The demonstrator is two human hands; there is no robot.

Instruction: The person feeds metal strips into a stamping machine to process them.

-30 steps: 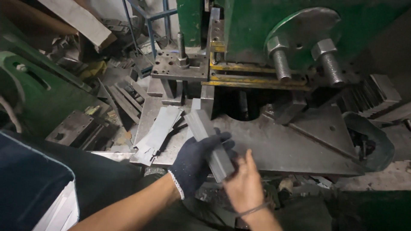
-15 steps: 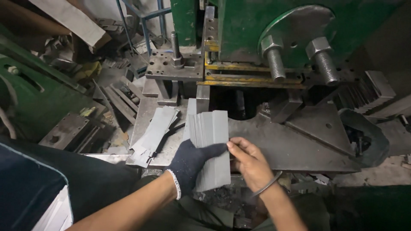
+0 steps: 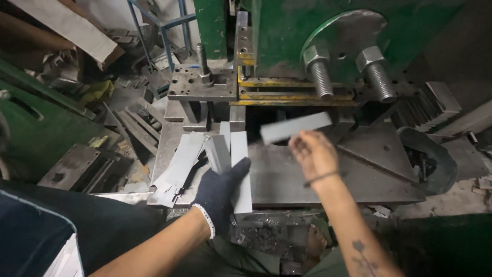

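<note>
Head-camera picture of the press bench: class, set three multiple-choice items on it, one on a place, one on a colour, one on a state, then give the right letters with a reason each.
1. Where is the single metal strip?
A. In the bare right hand, raised before the press
B. Flat on the floor
C. Under the gloved hand

2. What colour is the press body?
A. Red
B. Green
C. White

3. What is the gloved left hand doing?
A. Hanging empty
B. Turning a bolt
C. Holding a stack of strips

Answers: 1 A, the strip sits at the right hand's fingertips in front of the dark press opening. 2 B, the frame above the two big bolts is painted green. 3 C, the dark glove grips several grey strips fanned upward.
</note>
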